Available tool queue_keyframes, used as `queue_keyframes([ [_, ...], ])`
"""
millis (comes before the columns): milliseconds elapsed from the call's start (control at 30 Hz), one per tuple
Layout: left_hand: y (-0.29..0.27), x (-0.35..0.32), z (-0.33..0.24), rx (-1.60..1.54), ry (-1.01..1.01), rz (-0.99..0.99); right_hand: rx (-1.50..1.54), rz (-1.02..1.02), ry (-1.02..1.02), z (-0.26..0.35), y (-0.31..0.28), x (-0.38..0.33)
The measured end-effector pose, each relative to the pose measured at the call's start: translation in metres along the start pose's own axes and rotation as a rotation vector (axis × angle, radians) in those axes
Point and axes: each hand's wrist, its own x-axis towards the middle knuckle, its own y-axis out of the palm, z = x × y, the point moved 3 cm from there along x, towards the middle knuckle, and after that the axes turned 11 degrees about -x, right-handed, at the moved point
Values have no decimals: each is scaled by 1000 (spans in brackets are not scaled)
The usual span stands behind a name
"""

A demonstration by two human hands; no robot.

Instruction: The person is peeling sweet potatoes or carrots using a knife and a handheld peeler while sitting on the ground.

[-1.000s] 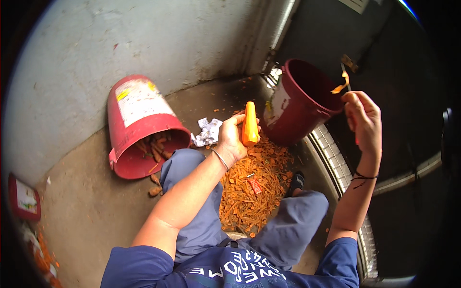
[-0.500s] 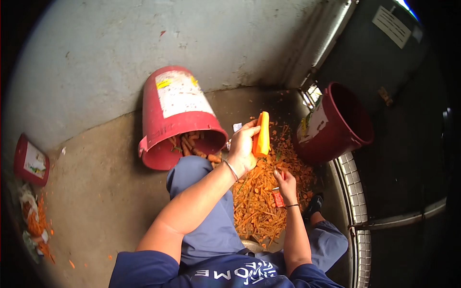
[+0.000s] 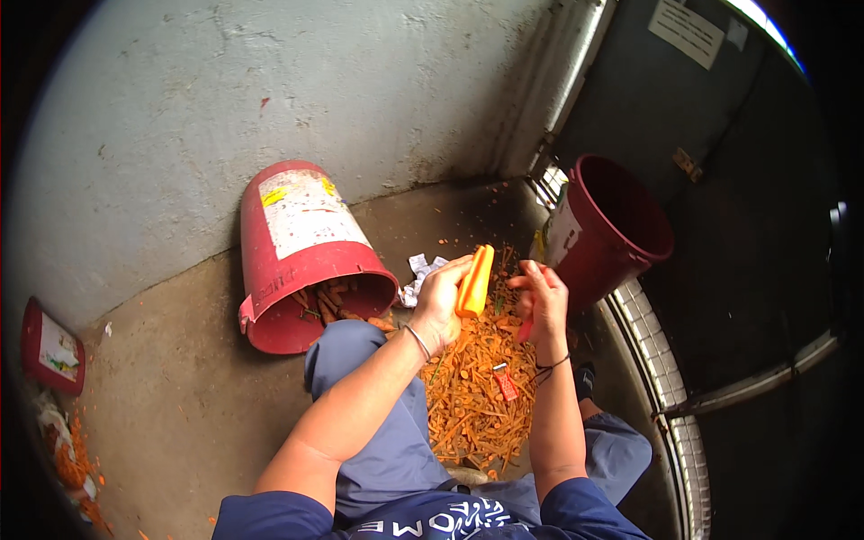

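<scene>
Left hand [image 3: 441, 301] pinches a peeled orange carrot [image 3: 474, 281]; the right hand's [image 3: 540, 301] closed grip on a red peeler [image 3: 525, 329] could slip toward nearby fingers.

One head-worn fisheye looks steeply down, close over the hands [image 3: 490, 301].

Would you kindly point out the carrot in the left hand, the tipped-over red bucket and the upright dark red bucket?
carrot [image 3: 474, 282], head view, middle of its peeled length.
tipped-over red bucket [image 3: 301, 236], head view, its labelled side wall.
upright dark red bucket [image 3: 601, 261], head view, its outer wall.
</scene>
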Motion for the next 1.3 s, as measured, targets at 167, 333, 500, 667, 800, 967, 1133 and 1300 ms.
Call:
queue_keyframes([
  [167, 51, -37, 34, 555, -141, 194, 390, -34, 262, -67, -4, -31],
  [333, 47, -53, 22, 1416, 417, 349, 507, -457, 165, -78, -63, -6],
  [500, 35, -43, 25, 1345, 405, 319, 494, -520, -239, 48, -223, 120],
  [667, 17, -34, -41, 1385, 657, 166, 53, -468, 22, 25, -240, 129],
  [800, 4, -78, -143, 934, 769, -109, -968, -361, -129, -151, -214, 40],
  [967, -75, -155, -252, 752, 757, -271, -1067, 233, 655, -334, -167, -111],
  [1133, -195, -194, -269, 919, 537, -576, -1189, 560, 743, -358, -152, -125],
  [1300, -325, -188, -224, 829, 286, -673, -1219, 318, 474, -341, -150, -95],
])
